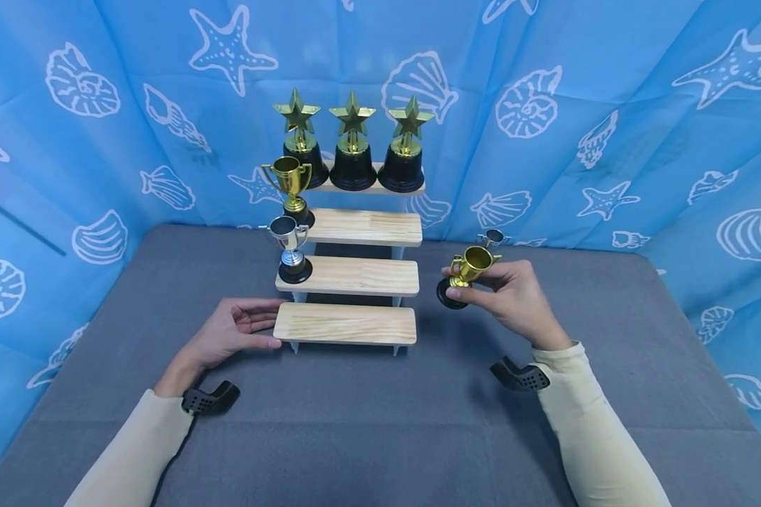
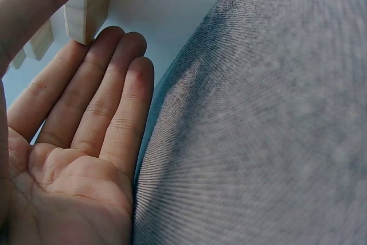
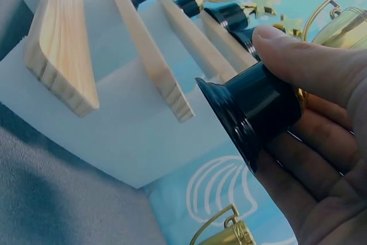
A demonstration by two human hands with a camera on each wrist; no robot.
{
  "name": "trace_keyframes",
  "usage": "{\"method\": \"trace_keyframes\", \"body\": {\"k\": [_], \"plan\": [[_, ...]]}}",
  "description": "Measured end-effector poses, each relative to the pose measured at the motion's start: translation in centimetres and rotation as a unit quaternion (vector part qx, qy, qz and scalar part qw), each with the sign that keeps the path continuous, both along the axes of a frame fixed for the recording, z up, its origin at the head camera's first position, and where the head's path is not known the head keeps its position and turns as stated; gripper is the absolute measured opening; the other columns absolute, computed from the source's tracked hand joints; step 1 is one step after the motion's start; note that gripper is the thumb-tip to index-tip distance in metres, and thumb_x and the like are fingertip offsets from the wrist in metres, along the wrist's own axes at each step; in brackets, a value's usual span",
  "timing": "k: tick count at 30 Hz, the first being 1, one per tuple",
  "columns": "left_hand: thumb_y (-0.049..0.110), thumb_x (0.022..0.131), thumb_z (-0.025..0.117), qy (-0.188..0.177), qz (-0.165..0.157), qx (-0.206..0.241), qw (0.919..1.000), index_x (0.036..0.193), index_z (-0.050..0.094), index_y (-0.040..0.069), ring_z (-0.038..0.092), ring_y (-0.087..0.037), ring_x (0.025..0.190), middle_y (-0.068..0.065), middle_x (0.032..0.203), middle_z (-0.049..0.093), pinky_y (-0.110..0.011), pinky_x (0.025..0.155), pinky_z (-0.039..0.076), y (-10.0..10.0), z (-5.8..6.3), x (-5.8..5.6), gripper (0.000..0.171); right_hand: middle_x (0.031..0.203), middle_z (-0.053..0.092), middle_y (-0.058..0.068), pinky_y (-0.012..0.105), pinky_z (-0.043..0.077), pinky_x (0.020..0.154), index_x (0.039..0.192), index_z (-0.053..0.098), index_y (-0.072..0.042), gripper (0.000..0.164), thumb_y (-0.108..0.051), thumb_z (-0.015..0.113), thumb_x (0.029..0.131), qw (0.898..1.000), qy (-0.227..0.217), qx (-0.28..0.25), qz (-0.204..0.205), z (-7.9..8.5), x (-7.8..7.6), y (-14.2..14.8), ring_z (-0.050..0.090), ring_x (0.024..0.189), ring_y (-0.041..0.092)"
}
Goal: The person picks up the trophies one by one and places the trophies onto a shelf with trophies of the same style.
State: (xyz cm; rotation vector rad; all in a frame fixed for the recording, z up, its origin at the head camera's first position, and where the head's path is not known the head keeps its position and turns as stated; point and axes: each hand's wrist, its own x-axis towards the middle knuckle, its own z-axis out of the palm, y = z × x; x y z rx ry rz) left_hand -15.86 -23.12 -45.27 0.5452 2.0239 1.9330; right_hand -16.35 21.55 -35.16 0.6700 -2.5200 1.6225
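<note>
My right hand point(image 1: 510, 299) grips a small gold trophy cup point(image 1: 475, 262) by its black base point(image 3: 264, 101), to the right of a wooden tiered display stand point(image 1: 345, 324). The cup tilts to the right. Beside the stand's left end, my left hand point(image 1: 231, 334) has its fingers extended, the fingertips right at the end of the lowest shelf point(image 2: 92, 4); the thumb lies at its front corner. A silver trophy cup point(image 1: 289, 243) stands at the left of the second shelf up, and another gold cup point(image 1: 290, 179) at the left of the third.
Three gold star trophies point(image 1: 353, 141) line the top shelf. Another cup point(image 1: 493, 238) shows behind the held one, mostly hidden. Grey cloth point(image 1: 355, 429) covers the table, and a blue shell-patterned curtain point(image 1: 545, 169) hangs behind it.
</note>
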Motion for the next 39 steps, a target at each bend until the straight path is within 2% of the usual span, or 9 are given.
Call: {"method": "trace_keyframes", "body": {"k": [11,20,24,27,39], "plan": [[-0.013,0.078,0.079,-0.002,-0.001,-0.002,1.0,0.139,0.044,-0.02,0.065,-0.014,0.118,-0.032,0.14,0.054,-0.031,0.102,0.053,0.1,0.0,0.0,0.071,0.111,0.076,0.009,0.025,0.055,0.097,0.113,0.077,-0.001,0.031,-0.001,0.083,0.083,1.0,0.021,-0.007,-0.003,1.0,0.1,-0.9,0.066,0.112,0.018],[-0.013,0.078,0.08,0.004,-0.004,0.003,1.0,0.139,0.045,-0.02,0.065,-0.014,0.118,-0.027,0.138,0.058,-0.031,0.102,0.053,0.0,-0.2,-0.1,0.071,0.111,0.076,0.01,0.029,0.06,0.091,0.115,0.076,0.0,0.032,0.0,0.082,0.083,0.998,0.043,-0.038,0.004,2.0,-0.4,-2.8,0.069,0.109,0.022],[-0.013,0.077,0.08,0.008,-0.004,0.007,0.9999,0.138,0.045,-0.02,0.065,-0.015,0.118,-0.024,0.138,0.059,-0.032,0.102,0.053,-0.1,-0.3,-0.1,0.07,0.11,0.076,0.012,0.031,0.059,0.095,0.113,0.076,0.002,0.031,0.003,0.082,0.083,0.996,0.052,-0.065,0.018,2.3,-0.9,-3.9,0.069,0.111,0.025],[-0.013,0.078,0.079,0.011,-0.006,0.007,0.9999,0.138,0.045,-0.02,0.064,-0.014,0.119,-0.026,0.138,0.058,-0.031,0.102,0.053,-0.1,-0.2,-0.1,0.07,0.11,0.076,0.012,0.034,0.057,0.099,0.112,0.076,0.003,0.031,0.004,0.082,0.082,0.995,0.062,-0.074,0.023,2.7,-1.3,-4.6,0.068,0.113,0.023],[-0.013,0.078,0.079,-0.002,-0.002,-0.001,1.0,0.14,0.044,-0.02,0.065,-0.014,0.118,-0.034,0.14,0.052,-0.032,0.102,0.053,0.0,0.0,-0.2,0.071,0.111,0.076,0.012,0.035,0.054,0.104,0.113,0.076,0.002,0.03,0.003,0.081,0.083,0.993,0.086,-0.07,0.038,3.3,-2.9,-6.8,0.068,0.113,0.02]]}}
